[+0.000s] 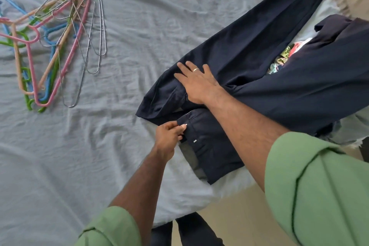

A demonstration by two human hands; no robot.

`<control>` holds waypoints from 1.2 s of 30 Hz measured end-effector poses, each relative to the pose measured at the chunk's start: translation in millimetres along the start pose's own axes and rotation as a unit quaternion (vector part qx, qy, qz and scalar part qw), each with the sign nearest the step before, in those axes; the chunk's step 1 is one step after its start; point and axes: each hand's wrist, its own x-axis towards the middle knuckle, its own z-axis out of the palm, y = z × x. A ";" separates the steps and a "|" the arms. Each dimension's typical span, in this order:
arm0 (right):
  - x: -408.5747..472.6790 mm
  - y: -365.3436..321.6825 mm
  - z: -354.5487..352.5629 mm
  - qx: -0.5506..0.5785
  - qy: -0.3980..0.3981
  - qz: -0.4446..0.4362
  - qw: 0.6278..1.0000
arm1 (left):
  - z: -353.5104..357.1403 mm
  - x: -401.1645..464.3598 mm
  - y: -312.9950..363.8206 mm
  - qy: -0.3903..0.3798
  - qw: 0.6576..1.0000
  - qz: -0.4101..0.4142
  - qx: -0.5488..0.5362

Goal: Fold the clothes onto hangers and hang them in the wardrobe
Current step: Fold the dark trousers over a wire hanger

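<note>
Item: dark navy trousers (259,50), laid slantwise across the bed (129,26), legs running up and away from both hands, waistband end nearest the person.

Left grip: left hand (169,136) with fingers curled in a narrow pinch on the waistband edge, beside a small pale button or clasp. Holding cloth.

Right grip: right hand (196,82) flat, fingers spread wide and straight, pressing down on the upper seat of the trousers, just beyond the left hand. A ring shows on one finger. It presses, it does not clutch.

Hangers: a loose heap of plastic hangers (32,46) in pink, blue, green and peach, with wire hangers (95,26) lying over them, well apart from both hands, far off to the left hand's side. None is in a hand; none carries a garment.

Further clothes: a second dark garment (329,78) to the right of the right hand, a patterned, many-coloured piece (283,58) showing from beneath it.

Wardrobe: not in view.

Progress, judged: early. The trousers appear to be at the smoothing and aligning stage, not yet folded over a hanger. Left to do: fold them, thread a hanger, hang; then likewise the remaining clothes.
</note>
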 end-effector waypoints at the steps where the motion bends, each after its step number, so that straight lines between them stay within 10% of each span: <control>1: 2.9 -1.0 -0.1 -0.037 -0.015 -0.006 0.999 | -0.1 -2.0 0.6 -0.015 1.000 -0.004 -0.009; 12: -90.7 -3.2 30.0 0.103 0.232 -0.010 0.967 | 8.9 -34.5 8.1 -0.035 0.999 -0.030 0.013; 21: -143.7 -23.7 41.2 0.438 0.177 0.087 0.877 | 25.4 -83.1 21.9 -0.013 0.999 0.006 -0.046; 36: -142.5 -5.3 40.9 0.344 0.189 -0.031 0.919 | 56.6 -93.7 21.1 0.069 0.994 0.051 -0.069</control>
